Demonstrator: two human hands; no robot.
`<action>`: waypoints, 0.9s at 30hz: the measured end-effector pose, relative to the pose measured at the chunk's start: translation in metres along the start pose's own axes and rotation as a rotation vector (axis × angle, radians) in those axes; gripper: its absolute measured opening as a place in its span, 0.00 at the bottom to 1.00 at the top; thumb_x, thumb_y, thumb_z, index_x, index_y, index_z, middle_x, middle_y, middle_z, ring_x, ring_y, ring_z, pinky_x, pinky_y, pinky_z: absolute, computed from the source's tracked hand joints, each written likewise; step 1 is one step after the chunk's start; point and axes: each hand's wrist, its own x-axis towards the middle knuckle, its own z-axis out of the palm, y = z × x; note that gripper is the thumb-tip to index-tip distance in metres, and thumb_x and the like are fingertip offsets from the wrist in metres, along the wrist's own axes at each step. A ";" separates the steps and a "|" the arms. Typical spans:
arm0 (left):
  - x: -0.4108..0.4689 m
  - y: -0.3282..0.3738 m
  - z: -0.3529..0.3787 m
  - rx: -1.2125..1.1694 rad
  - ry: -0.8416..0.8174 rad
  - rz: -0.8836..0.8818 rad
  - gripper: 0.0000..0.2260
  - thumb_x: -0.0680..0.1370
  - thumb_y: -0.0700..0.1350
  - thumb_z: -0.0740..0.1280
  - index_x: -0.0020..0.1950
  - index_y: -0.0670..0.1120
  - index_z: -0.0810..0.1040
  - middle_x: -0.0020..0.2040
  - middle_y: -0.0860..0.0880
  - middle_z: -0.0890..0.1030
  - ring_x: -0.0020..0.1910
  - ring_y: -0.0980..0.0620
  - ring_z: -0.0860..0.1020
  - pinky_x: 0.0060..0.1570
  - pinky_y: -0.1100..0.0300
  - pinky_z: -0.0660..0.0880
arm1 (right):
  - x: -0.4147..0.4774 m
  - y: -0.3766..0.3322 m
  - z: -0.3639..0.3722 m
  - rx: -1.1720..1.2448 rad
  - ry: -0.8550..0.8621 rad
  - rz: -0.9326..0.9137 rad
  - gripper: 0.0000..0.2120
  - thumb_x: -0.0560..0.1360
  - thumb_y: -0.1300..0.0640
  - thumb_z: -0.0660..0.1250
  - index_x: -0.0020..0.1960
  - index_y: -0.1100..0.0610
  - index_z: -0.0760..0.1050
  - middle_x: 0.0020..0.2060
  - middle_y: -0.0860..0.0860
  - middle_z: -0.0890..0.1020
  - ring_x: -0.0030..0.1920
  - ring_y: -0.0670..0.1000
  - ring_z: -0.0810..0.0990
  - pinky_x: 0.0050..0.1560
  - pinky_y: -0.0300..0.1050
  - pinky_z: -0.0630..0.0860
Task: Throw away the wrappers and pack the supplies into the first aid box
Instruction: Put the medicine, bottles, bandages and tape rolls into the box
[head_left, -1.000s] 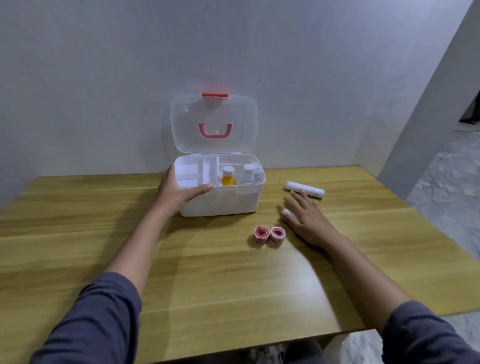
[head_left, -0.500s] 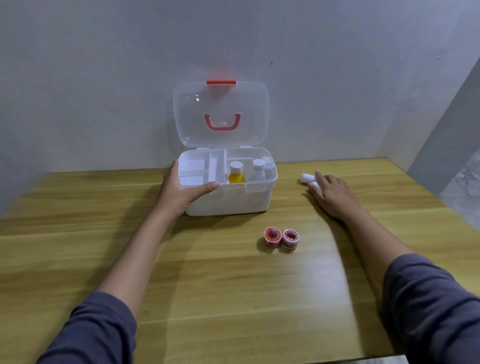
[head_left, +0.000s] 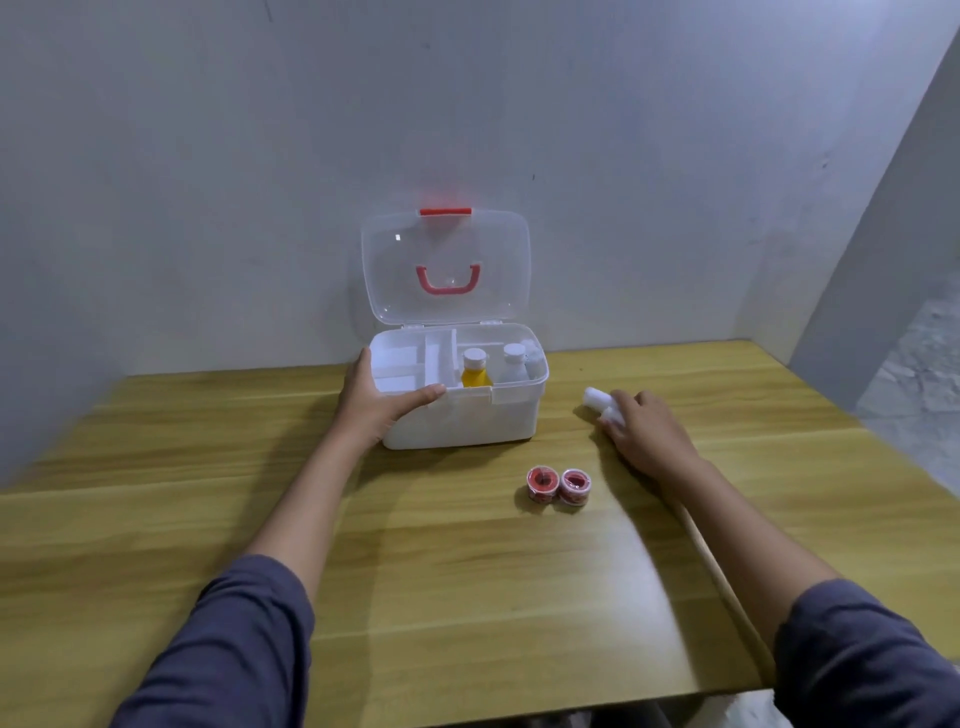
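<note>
The white first aid box (head_left: 467, 423) stands open against the wall, its clear lid (head_left: 447, 265) upright with a red handle. Inside are a yellow bottle (head_left: 475, 370) and white bottles (head_left: 514, 361). My left hand (head_left: 379, 400) grips the box's front left corner. My right hand (head_left: 644, 431) is closed on white bandage rolls (head_left: 597, 400) on the table right of the box; one end sticks out past my fingers. Two red tape rolls (head_left: 558, 486) lie side by side in front of the box.
The wooden table (head_left: 208, 467) meets a grey wall behind the box. Its right edge borders a wall corner and a marble floor (head_left: 914, 374). The near table edge runs by my sleeves.
My right hand moved from beside the tape rolls to the white roll and closed on it. The left hand stayed on the box. The camera shifted.
</note>
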 end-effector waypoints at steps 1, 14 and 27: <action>-0.001 0.001 0.000 -0.005 0.000 -0.007 0.48 0.51 0.64 0.78 0.69 0.51 0.71 0.68 0.49 0.76 0.67 0.48 0.75 0.65 0.52 0.73 | -0.003 -0.002 -0.006 0.074 0.030 0.018 0.17 0.77 0.51 0.58 0.62 0.59 0.68 0.53 0.62 0.74 0.55 0.63 0.73 0.52 0.53 0.70; 0.007 -0.006 0.006 0.024 0.066 -0.010 0.41 0.63 0.51 0.83 0.71 0.47 0.69 0.67 0.49 0.75 0.67 0.49 0.74 0.57 0.58 0.70 | 0.020 -0.171 -0.064 0.415 0.012 -0.393 0.24 0.74 0.49 0.65 0.68 0.54 0.66 0.63 0.56 0.72 0.59 0.56 0.73 0.58 0.50 0.72; 0.002 -0.008 0.009 0.022 0.116 -0.041 0.50 0.55 0.64 0.77 0.74 0.50 0.67 0.71 0.50 0.74 0.71 0.49 0.72 0.69 0.54 0.71 | 0.052 -0.226 -0.024 0.062 -0.292 -0.462 0.30 0.70 0.47 0.70 0.68 0.55 0.65 0.62 0.56 0.72 0.61 0.57 0.72 0.60 0.51 0.70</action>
